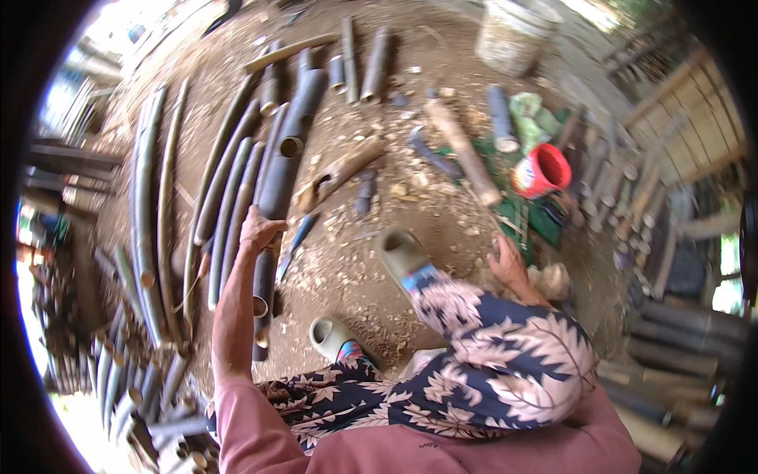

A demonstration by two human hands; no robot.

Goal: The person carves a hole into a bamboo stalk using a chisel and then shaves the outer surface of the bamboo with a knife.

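Bamboo pole [278, 186] under left hand [258, 230], grip seemingly clenched on it, could roll onto the sandal [403, 254]; right hand [509, 265] released.

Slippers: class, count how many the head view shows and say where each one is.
2. One slipper sits on the raised foot at the middle of the dirt ground. The other slipper is lower left of it, near the floral trousers. No more show; cloth could hide others.

We see a dark bamboo tube [278, 186] lying lengthwise on the dirt among other cut culms, its hollow near end open. A second, shorter dark tube [262, 304] lies just below it, open-ended too, pointing toward us.
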